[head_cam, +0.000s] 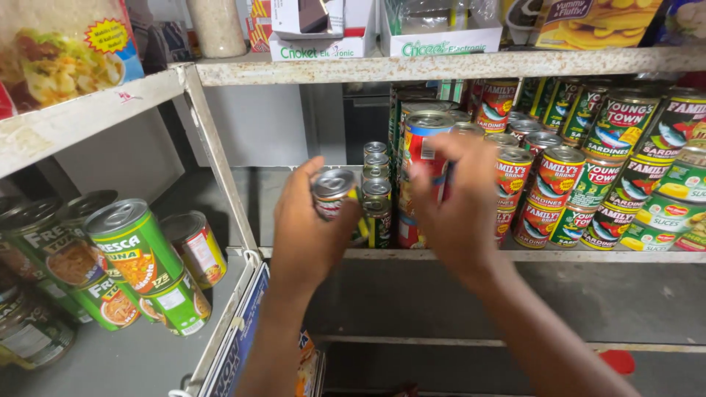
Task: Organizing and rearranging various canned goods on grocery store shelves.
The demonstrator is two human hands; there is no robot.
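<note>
Head view: left hand (312, 228) grips a small can (333, 192) at the shelf (441, 254) front; right hand (460, 202) is curled round a tall can (425, 151) among the stacks. Crowded, stacked sardine cans (559, 176) just beside it could topple if nudged. Fingertips and the cans' lower halves are hidden.

A worn white metal shelf (441, 254) is seen under both hands, stacked with red and green sardine tins (559, 176) beside the right grip.
</note>
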